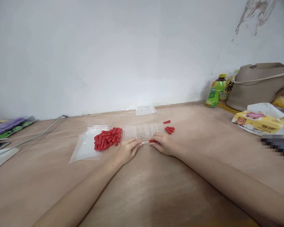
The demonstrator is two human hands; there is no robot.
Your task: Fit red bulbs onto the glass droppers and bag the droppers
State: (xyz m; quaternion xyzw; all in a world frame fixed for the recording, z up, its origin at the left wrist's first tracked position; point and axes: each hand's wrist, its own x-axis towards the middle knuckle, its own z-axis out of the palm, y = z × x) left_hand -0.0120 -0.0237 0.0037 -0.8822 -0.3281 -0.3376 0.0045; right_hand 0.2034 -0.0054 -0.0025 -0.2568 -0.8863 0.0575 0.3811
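Note:
My left hand [129,149] is closed in a pinch on a thin clear dropper tube [145,142]. The fingers of my right hand [165,143] are wrapped round a red rubber bulb [152,141] at the tube's other end. Bulb and tube meet in line; how far one is over the other cannot be told. Just beyond both hands lies a row of clear dropper tubes [142,130]. Left of that row is a heap of red rubber bulbs [106,138], partly on a clear zip bag [82,149]. A few more red bulbs [169,130] lie past my right hand.
Another clear bag [145,110] lies by the wall. At right stand a green-labelled bottle [215,91], a grey-beige bag [255,85] and a yellow tissue pack [260,121]. On the left are a grey cable [44,132] and a purple and green package [11,127].

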